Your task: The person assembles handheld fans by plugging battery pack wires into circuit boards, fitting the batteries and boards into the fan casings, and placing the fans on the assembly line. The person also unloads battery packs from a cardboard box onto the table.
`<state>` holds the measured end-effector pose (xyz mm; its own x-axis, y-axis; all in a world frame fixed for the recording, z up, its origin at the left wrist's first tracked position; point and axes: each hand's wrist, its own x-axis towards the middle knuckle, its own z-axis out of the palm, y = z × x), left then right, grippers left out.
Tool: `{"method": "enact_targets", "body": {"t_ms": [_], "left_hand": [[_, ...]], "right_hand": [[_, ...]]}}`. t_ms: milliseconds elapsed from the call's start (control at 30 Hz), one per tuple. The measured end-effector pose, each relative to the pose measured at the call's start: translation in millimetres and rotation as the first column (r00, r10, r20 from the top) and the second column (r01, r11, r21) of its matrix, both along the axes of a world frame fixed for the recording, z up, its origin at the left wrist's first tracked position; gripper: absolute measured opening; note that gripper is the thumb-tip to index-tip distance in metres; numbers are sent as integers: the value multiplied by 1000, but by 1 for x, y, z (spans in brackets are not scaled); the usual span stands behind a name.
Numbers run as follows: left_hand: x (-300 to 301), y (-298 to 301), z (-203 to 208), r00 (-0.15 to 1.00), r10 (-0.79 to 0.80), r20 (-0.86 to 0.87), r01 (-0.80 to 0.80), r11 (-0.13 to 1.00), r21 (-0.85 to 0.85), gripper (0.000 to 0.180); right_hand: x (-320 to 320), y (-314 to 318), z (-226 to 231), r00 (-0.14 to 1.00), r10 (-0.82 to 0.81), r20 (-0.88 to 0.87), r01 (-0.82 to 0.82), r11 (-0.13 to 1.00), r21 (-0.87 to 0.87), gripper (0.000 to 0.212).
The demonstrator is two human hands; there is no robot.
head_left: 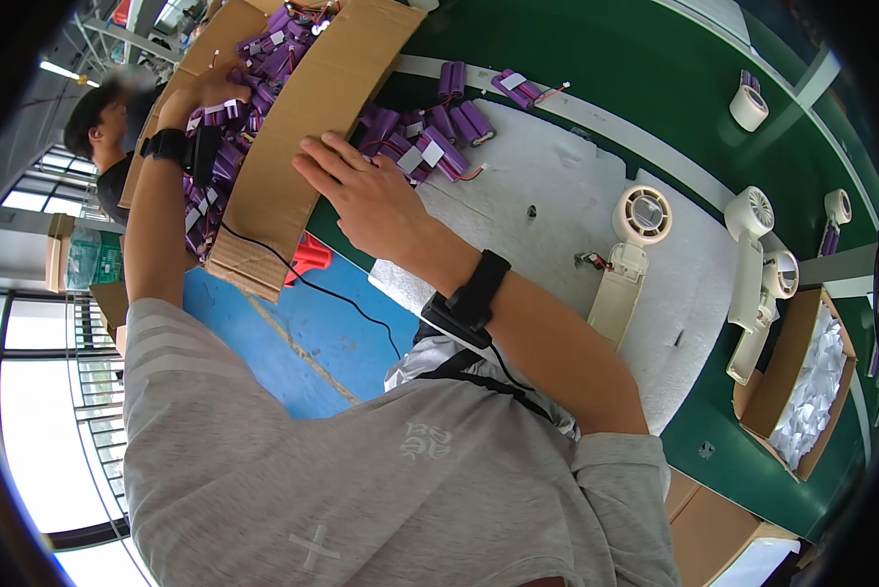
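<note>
My left hand (214, 90) reaches into a cardboard box (307, 122) heaped with purple battery packs (222, 166). Its bent fingers touch the packs, but they are too small and partly hidden to show whether one is gripped. My right hand (366, 196) lies with fingers stretched out against the box's near side wall, holding nothing. Beside its fingertips, several loose purple battery packs (444, 152) with white labels and thin wires lie in a pile on the white foam sheet (547, 225). One more battery pack (516, 88) rests farther back.
On the foam lies a cream handheld fan housing (621, 284), opened, with wires. More fan housings (750, 245) stand on the green bench (704, 435) at right, near a carton (800, 391) of white pieces. A red stool (309, 256) stands below the box; another person (107, 122) is at far left.
</note>
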<state>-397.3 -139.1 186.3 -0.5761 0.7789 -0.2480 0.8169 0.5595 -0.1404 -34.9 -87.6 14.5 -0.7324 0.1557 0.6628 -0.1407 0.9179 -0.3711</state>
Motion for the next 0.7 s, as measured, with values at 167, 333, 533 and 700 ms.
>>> {"method": "enact_targets", "body": {"t_ms": [167, 333, 533, 700], "left_hand": [[10, 5, 1, 992, -5, -124, 0, 999, -42, 78], [17, 4, 2, 987, 36, -154, -41, 999, -24, 76], [3, 3, -6, 995, -35, -88, 51, 981, 185, 49], [11, 2, -2, 959, 129, -254, -54, 958, 283, 52]], "right_hand": [[1, 2, -2, 1000, -5, -22, 4, 1000, -10, 66], [-1, 0, 0, 1000, -2, -18, 2, 1000, 5, 69], [0, 2, -1, 1000, 4, 13, -5, 1000, 14, 72], [0, 2, 0, 1000, 7, 23, -7, 1000, 13, 72]]}}
